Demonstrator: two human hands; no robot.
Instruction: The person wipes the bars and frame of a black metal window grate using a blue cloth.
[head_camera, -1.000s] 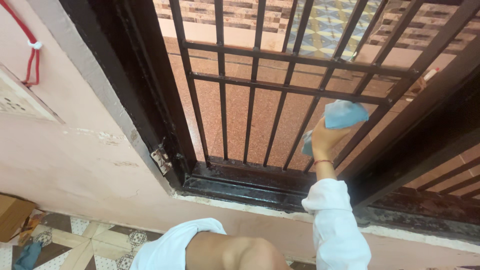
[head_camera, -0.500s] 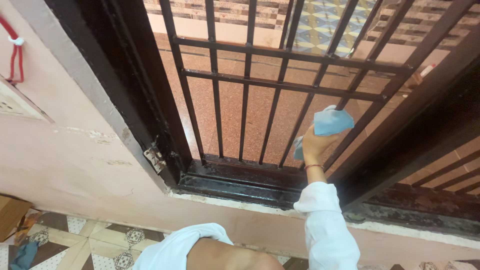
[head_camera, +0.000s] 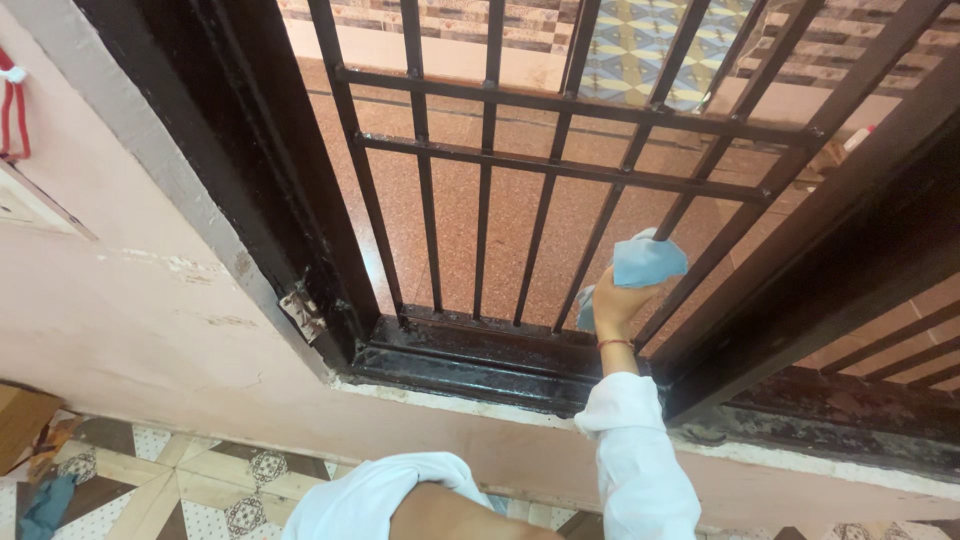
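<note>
My right hand (head_camera: 614, 306), in a white sleeve, is shut on a crumpled light-blue cloth (head_camera: 646, 262). It presses the cloth against a slanting bar low on a dark metal grille gate (head_camera: 550, 168), a little above the gate's bottom rail (head_camera: 480, 340). My left hand is out of view. Only a white-sleeved bent arm or knee (head_camera: 400, 500) shows at the bottom edge.
A pink wall (head_camera: 150, 300) with chipped paint runs along the left, with a red cord (head_camera: 12, 110) hanging on it. A rusty hinge plate (head_camera: 300, 312) sits on the dark frame. A cardboard box (head_camera: 20, 425) and a blue rag (head_camera: 45, 505) lie on patterned floor tiles.
My right hand has slid the blue cloth down the bar toward the bottom rail. The view has shifted slightly right and down.
</note>
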